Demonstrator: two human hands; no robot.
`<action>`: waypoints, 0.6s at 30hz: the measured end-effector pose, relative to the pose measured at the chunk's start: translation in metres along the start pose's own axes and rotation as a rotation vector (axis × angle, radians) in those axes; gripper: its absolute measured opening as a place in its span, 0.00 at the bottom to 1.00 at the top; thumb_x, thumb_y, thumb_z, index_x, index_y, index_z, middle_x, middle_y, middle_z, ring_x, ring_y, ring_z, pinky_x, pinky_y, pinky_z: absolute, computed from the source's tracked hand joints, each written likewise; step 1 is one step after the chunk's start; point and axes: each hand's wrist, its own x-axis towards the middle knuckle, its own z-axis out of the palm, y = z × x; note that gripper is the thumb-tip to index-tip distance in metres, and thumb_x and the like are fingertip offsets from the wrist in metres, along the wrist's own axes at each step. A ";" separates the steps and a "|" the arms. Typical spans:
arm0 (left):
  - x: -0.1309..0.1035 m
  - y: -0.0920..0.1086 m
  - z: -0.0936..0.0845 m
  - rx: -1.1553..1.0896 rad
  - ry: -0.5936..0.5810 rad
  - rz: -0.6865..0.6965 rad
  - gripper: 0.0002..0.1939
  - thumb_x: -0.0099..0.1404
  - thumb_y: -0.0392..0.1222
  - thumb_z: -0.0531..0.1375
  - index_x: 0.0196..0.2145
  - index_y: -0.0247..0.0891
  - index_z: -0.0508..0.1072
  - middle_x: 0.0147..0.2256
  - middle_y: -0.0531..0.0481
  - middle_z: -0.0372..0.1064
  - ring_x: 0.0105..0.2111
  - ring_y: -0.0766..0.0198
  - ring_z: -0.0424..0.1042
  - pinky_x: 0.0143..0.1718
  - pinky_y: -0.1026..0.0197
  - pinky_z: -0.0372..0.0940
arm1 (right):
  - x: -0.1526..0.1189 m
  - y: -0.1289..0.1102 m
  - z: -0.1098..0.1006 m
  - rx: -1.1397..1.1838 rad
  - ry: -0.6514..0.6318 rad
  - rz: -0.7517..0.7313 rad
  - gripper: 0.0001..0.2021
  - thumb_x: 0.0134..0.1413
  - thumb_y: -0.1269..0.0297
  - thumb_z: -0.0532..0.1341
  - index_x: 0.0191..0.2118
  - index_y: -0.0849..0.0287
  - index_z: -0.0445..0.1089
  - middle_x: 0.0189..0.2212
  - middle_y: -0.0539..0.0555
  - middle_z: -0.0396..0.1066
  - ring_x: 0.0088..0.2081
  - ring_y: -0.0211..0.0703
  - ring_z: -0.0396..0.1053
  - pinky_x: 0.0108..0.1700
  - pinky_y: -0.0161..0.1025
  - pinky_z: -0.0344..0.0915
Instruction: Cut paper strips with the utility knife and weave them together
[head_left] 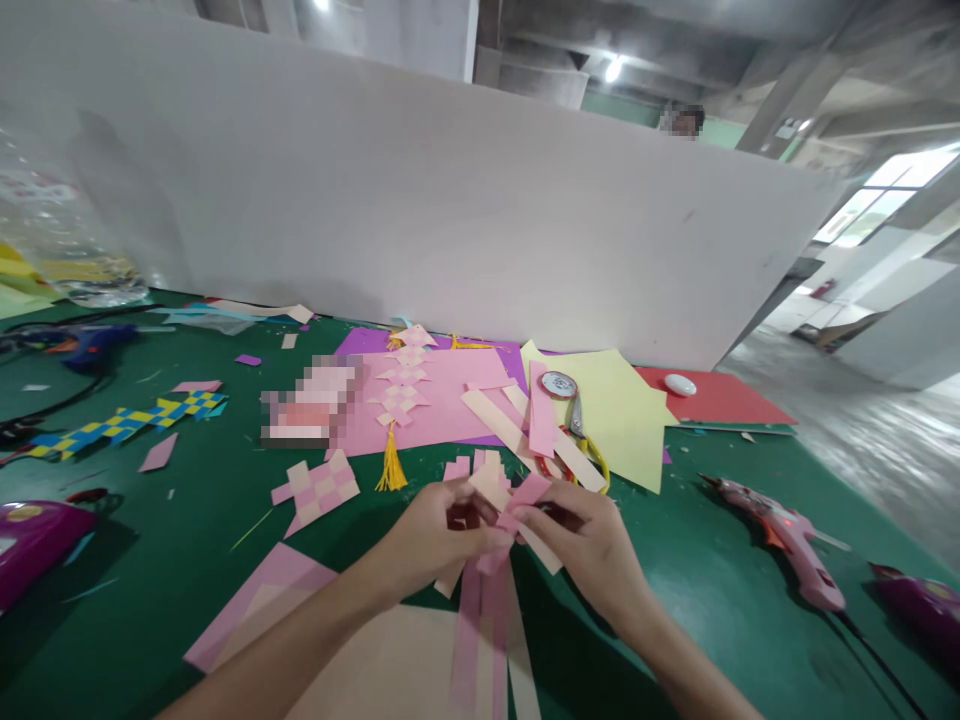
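Note:
Crossed pink and cream paper strips hang between my hands near the middle of the view. My left hand is closed on them from the left, its thumb pressed against the crossing. Thumb and fingers of my right hand pinch a short pink strip there. A small woven pink and cream piece lies to the left. Behind my hands, a woven ornament with a yellow tassel rests on pink paper. Yellow-handled scissors lie partly under loose strips.
Pink glue gun on the right, its cord running to the front edge. Blue glue gun, blue-yellow woven strip and plastic bottle on the left. A white panel stands behind the green table. Beyond it, a person's head.

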 end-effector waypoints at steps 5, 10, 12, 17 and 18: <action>0.003 -0.001 -0.002 0.085 0.118 0.086 0.10 0.54 0.45 0.63 0.26 0.36 0.68 0.24 0.55 0.63 0.25 0.67 0.63 0.25 0.66 0.57 | 0.002 -0.002 0.000 0.114 -0.085 0.051 0.04 0.51 0.66 0.60 0.31 0.60 0.72 0.25 0.50 0.69 0.27 0.38 0.67 0.30 0.33 0.64; 0.003 -0.002 -0.002 0.102 0.142 0.077 0.11 0.52 0.45 0.64 0.26 0.35 0.68 0.23 0.55 0.65 0.22 0.68 0.63 0.23 0.66 0.58 | 0.002 -0.001 -0.002 0.154 -0.058 0.069 0.06 0.51 0.66 0.61 0.35 0.60 0.72 0.27 0.51 0.70 0.26 0.38 0.67 0.29 0.33 0.66; 0.003 -0.002 -0.001 0.099 0.115 0.085 0.10 0.52 0.45 0.63 0.27 0.35 0.69 0.23 0.54 0.66 0.22 0.67 0.64 0.23 0.66 0.58 | 0.001 0.000 -0.002 0.118 -0.077 0.034 0.06 0.52 0.66 0.60 0.35 0.60 0.73 0.27 0.51 0.70 0.27 0.38 0.67 0.30 0.34 0.66; 0.004 -0.007 -0.002 0.154 0.120 0.117 0.15 0.58 0.50 0.59 0.26 0.34 0.72 0.22 0.51 0.68 0.23 0.65 0.66 0.23 0.65 0.57 | 0.000 0.001 -0.002 0.100 -0.092 0.009 0.07 0.52 0.66 0.60 0.37 0.59 0.73 0.28 0.51 0.71 0.28 0.38 0.68 0.30 0.34 0.67; 0.004 -0.009 -0.003 0.156 0.131 0.115 0.15 0.58 0.51 0.59 0.26 0.34 0.72 0.23 0.50 0.69 0.24 0.64 0.67 0.24 0.65 0.58 | 0.000 0.001 -0.002 0.108 -0.085 0.008 0.07 0.52 0.66 0.60 0.38 0.59 0.73 0.28 0.51 0.71 0.28 0.38 0.68 0.30 0.34 0.67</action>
